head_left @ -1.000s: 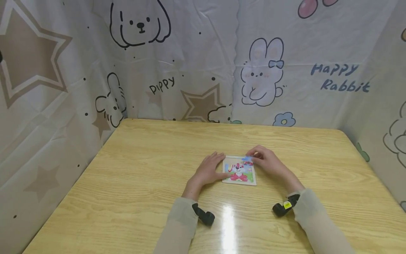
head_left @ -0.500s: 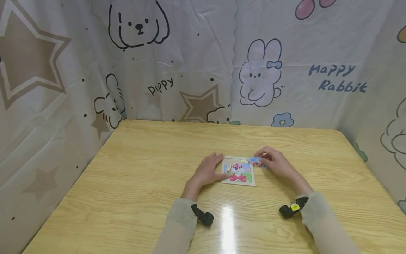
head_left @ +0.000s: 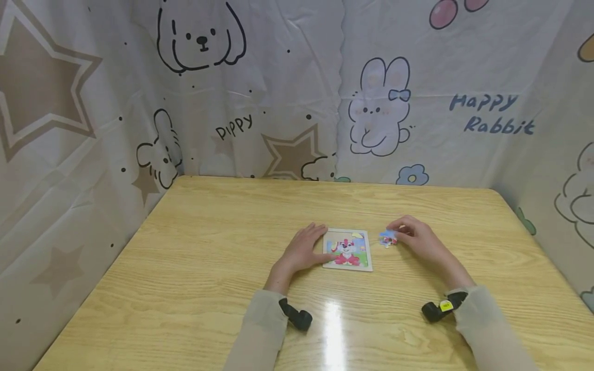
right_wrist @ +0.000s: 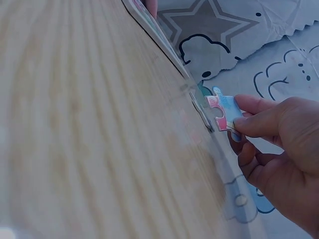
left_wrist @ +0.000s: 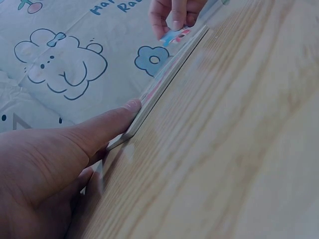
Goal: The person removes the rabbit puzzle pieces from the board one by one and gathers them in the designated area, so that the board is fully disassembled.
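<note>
A small square jigsaw puzzle (head_left: 347, 252) in a pale frame lies flat on the table, its picture a pink and white cartoon animal. At its left side my left hand (head_left: 303, 250) rests, thumb laid over the near edge and fingers along the far left corner. In the left wrist view that thumb (left_wrist: 114, 122) looks straight. To the right of the frame, my right hand (head_left: 415, 237) pinches a blue and pink puzzle piece (right_wrist: 230, 110) between thumb and fingertips. Flat on the table just behind that piece is another thin piece (right_wrist: 200, 112), mostly hidden.
The wooden table (head_left: 223, 257) runs back to a printed curtain (head_left: 287, 67) that hangs along its far edge and sides. Each wrist wears a black camera, the left camera (head_left: 299, 317) and the right camera (head_left: 436, 309).
My right hand has moved right with the puzzle piece, from over the puzzle's upper right corner to beside the frame, baring a pale yellow patch there. My left hand has stayed put.
</note>
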Demonstrator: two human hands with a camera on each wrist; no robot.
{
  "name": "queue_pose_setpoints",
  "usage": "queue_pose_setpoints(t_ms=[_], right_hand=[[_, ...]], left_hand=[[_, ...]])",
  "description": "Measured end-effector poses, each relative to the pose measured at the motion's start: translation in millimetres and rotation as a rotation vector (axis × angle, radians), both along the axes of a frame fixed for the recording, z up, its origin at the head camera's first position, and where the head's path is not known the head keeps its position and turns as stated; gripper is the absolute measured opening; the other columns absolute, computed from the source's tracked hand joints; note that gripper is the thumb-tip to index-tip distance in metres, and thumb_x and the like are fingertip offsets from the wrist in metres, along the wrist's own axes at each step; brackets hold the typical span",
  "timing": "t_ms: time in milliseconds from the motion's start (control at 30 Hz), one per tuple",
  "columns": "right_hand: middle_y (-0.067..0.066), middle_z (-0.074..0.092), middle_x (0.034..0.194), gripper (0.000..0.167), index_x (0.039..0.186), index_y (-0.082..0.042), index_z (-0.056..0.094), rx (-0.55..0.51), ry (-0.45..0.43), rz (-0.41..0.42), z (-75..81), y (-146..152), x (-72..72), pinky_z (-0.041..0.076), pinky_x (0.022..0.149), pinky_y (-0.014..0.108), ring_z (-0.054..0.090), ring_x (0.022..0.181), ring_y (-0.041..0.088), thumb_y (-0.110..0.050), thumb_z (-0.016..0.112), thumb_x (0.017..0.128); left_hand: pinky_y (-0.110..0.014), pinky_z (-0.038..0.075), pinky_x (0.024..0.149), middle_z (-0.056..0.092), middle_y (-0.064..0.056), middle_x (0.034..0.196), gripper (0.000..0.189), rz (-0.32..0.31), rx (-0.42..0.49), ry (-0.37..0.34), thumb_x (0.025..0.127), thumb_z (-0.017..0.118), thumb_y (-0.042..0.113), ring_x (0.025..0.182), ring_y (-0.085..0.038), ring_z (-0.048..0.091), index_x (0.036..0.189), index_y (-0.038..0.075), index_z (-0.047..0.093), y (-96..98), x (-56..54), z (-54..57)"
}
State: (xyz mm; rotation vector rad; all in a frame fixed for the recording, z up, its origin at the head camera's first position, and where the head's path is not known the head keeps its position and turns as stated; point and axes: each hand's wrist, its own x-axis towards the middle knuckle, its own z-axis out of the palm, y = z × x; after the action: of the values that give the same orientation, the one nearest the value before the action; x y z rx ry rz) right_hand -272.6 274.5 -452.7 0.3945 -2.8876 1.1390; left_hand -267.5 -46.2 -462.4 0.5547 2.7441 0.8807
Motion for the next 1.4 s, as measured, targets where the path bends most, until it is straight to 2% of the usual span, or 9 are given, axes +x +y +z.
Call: queue_pose_setpoints(t_ms=[433,667,900,1033,1267,1400], right_hand=[[0.013,0.065,0.115,0.019,0.114,-0.007,0.067,0.044,0.041,-0.011,1.7,15.9,5.8,0.047,0.09,0.027,0.061,0.104,0.025,-0.007,0.058,0.097],[0.013,0.065,0.114,0.02,0.114,-0.007,0.068,0.058,0.038,-0.022,2.5,22.8,7.5,0.046,0.087,0.02,0.059,0.101,0.018,-0.008,0.059,0.096],[0.015,0.064,0.117,0.02,0.115,-0.006,0.067,0.051,0.018,-0.023,3.7,29.0,9.6,0.046,0.087,0.019,0.059,0.107,0.026,-0.008,0.059,0.097],[0.016,0.064,0.118,0.02,0.115,-0.005,0.067,0.054,-0.001,-0.025,4.0,29.9,9.3,0.044,0.084,0.013,0.059,0.106,0.024,-0.007,0.059,0.096],[0.017,0.065,0.114,0.021,0.114,-0.004,0.067,0.075,-0.001,-0.003,1.9,31.5,4.7,0.046,0.078,0.014,0.055,0.093,0.011,-0.004,0.059,0.095],[0.018,0.065,0.113,0.021,0.114,-0.003,0.067,0.081,-0.008,0.011,2.4,31.4,3.2,0.046,0.077,0.016,0.054,0.092,0.01,-0.003,0.058,0.095]], left_hand=[[-0.042,0.011,0.129,0.032,-0.003,0.161,0.079,-0.016,0.011,0.012,0.088,0.069,0.046,0.154,-0.023,0.016,0.152,0.016,0.035,-1.3,0.9,0.4],[-0.043,0.011,0.129,0.032,-0.003,0.161,0.079,-0.014,0.01,0.01,0.088,0.069,0.046,0.154,-0.023,0.016,0.152,0.015,0.036,-1.2,1.4,1.5],[-0.042,0.011,0.129,0.032,-0.002,0.161,0.079,-0.01,0.001,0.016,0.088,0.069,0.046,0.154,-0.023,0.016,0.152,0.016,0.036,-0.3,0.7,0.2],[-0.041,0.011,0.129,0.032,-0.001,0.161,0.079,-0.007,0.006,0.012,0.087,0.069,0.047,0.155,-0.022,0.015,0.152,0.016,0.036,-0.7,0.0,-1.2],[-0.042,0.011,0.129,0.031,-0.001,0.161,0.079,-0.007,0.0,0.011,0.087,0.069,0.047,0.155,-0.022,0.015,0.152,0.016,0.036,-0.8,0.4,-0.2],[-0.043,0.012,0.129,0.032,-0.002,0.161,0.079,-0.014,-0.005,0.016,0.087,0.069,0.046,0.154,-0.023,0.017,0.152,0.016,0.036,-0.5,0.8,0.8]])
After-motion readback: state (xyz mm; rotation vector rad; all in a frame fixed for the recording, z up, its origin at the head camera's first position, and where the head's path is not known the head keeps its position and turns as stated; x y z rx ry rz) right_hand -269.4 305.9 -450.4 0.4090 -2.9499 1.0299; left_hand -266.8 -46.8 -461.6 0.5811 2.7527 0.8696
